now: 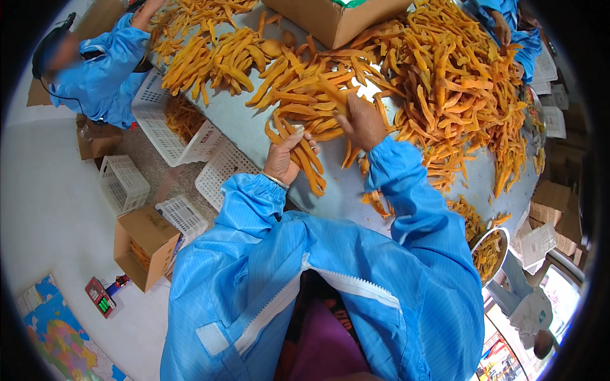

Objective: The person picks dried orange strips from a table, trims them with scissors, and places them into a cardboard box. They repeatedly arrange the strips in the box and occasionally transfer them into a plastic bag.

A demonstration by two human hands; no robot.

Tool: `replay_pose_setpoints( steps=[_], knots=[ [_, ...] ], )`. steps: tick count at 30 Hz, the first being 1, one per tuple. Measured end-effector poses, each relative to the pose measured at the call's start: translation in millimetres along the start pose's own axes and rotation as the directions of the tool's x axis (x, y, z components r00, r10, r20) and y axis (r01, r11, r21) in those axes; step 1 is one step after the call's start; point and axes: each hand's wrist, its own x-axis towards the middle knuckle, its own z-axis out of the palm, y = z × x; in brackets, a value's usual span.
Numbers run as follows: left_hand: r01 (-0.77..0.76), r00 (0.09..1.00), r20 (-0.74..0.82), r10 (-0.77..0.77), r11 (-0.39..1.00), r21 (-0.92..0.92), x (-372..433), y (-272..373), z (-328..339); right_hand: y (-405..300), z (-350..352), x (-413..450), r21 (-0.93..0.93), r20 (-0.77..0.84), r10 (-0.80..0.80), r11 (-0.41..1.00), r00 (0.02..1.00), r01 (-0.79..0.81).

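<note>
My left hand (285, 159) grips several long orange strips (310, 169) of what looks like dried sweet potato or fruit, their ends hanging over the metal table (333, 195). To its right, my right hand (363, 123) is at the edge of a middle heap of strips (300, 97), with a strip (332, 90) at its fingers; the hand is blurred, and whether it grips that strip is unclear. A large pile of strips (448, 85) lies to the right. Another bunch (214, 59) lies at the upper left.
A cardboard box (333, 21) stands at the table's far side. White plastic crates (162, 128) are on the left, one holding strips. A round container (500, 238) with smaller pieces is at the lower right. Co-workers in blue are at the upper left (102, 71) and upper right (519, 43).
</note>
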Motion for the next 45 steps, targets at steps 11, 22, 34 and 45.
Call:
replay_pose_setpoints(
  steps=[11,22,34,45],
  knots=[
    [-0.010,0.986,-0.163,0.037,0.986,0.165,-13,-15,-6,-50,71,-68,0.217,0.159,-0.160,0.968,0.974,0.124],
    [0.011,0.994,-0.112,-0.011,1.000,0.003,-28,-17,-39,23,65,-45,-0.392,0.160,-0.239,0.875,0.958,0.284],
    [-0.006,0.998,0.060,0.000,0.996,0.088,-26,-19,-7,-29,63,-45,0.458,0.005,-0.043,0.888,0.999,0.036],
    [-0.035,0.990,-0.135,0.040,0.999,0.040,-18,-12,-16,5,35,31,-0.057,-0.314,-0.194,0.981,0.929,0.186]
  ],
)
